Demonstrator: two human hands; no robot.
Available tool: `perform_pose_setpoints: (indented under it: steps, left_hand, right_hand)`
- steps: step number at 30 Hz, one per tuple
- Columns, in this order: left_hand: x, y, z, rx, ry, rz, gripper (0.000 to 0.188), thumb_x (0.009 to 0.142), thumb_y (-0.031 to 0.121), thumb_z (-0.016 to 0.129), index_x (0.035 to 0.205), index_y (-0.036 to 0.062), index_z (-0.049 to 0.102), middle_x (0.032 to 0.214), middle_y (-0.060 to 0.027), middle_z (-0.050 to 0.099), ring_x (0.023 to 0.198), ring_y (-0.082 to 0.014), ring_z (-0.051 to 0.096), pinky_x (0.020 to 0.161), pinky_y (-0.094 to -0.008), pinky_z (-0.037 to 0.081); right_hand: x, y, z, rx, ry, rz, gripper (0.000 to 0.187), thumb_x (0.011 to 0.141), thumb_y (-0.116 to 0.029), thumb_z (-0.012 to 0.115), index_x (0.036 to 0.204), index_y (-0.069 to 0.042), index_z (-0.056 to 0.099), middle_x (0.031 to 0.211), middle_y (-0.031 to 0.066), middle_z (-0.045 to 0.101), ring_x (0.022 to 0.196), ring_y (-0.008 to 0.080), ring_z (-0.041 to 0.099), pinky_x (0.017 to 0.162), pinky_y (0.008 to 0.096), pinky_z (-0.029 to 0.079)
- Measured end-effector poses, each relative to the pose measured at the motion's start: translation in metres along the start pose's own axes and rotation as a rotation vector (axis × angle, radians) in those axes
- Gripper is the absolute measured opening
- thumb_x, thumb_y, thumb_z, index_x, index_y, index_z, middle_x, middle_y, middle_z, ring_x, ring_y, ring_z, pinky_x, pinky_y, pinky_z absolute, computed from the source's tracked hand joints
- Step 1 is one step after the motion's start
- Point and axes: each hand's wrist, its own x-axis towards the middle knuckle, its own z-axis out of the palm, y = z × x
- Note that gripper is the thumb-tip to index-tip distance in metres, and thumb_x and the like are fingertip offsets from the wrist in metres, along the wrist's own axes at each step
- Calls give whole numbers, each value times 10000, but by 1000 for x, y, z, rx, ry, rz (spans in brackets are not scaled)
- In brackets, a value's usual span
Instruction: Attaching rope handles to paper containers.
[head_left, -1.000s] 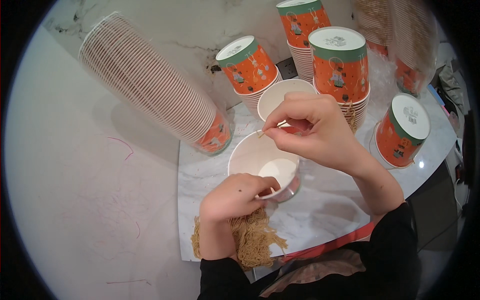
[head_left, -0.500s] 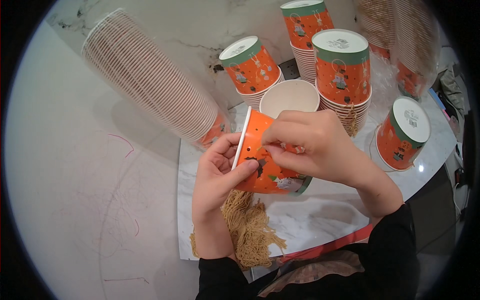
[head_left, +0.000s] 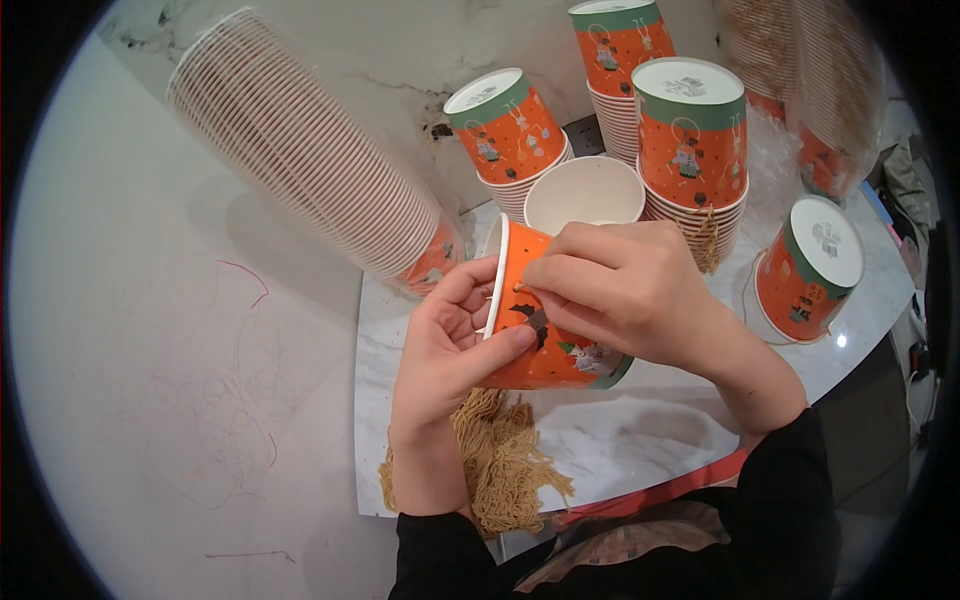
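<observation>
An orange paper bucket (head_left: 545, 368), with a white rim, a green base band and printed figures, is tilted sideways in front of me. My left hand (head_left: 440, 355) grips its rim, fingers inside the mouth and thumb on the outer wall. My right hand (head_left: 635, 290) is closed in a pinch against the wall near the rim. A short bit of tan cord (head_left: 519, 287) shows at its fingertips, by a small hole in the wall; the rest of that cord is hidden. Under my left wrist lies a loose bundle of tan cords (head_left: 510, 465).
Behind stand upturned stacks of matching buckets (head_left: 692, 160) and one upright bucket (head_left: 585, 195). Another upturned bucket (head_left: 810, 270), with a cord beside it, is at the right. A tall wrapped stack (head_left: 310, 150) leans at the left. The marble-patterned table (head_left: 660, 440) has a curved right edge.
The bucket has turned slightly and shifted a little right with my left hand. More of its mouth shows now, and the cord bit at the hole is clearer. My right hand keeps its pinch.
</observation>
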Motion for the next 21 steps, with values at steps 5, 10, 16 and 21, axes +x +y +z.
perform_pose_setpoints:
  steps: [5, 10, 16, 21]
  left_hand:
    - [0, 1, 2, -4, 8, -4, 603, 841, -87, 728, 1384, -75, 467, 1290, -145, 611, 1191, -178, 615, 1008, -305, 521]
    - [2, -2, 1, -18, 1, 2, 606, 840, -90, 732, 1383, -81, 464, 1287, -146, 611, 1184, -182, 621, 1005, -309, 525]
    - [4, 0, -5, -433, 34, -145, 377, 1019, 67, 554, 1358, -84, 488, 1250, -176, 651, 1132, -191, 667, 966, -325, 558]
    - [6, -14, -17, -363, -50, -66, 275, 1006, 21, 560, 1266, -69, 557, 1167, -160, 689, 1056, -181, 693, 909, -313, 582]
  right_hand:
    - [0, 0, -1, -27, -25, -13, 143, 773, -135, 731, 825, -93, 605, 743, 19, 584, 635, 203, 644, 504, 352, 491]
    - [0, -1, -2, -45, -40, -17, 139, 778, -135, 725, 821, -90, 600, 741, 20, 582, 645, 201, 647, 505, 352, 491]
    - [-1, 2, 1, -56, -12, -3, 122, 800, -141, 718, 814, -93, 607, 744, 18, 572, 647, 194, 638, 514, 348, 489]
    - [1, -3, 0, -1, 8, 12, 119, 813, -153, 718, 804, -101, 612, 744, 15, 561, 640, 192, 624, 521, 341, 486]
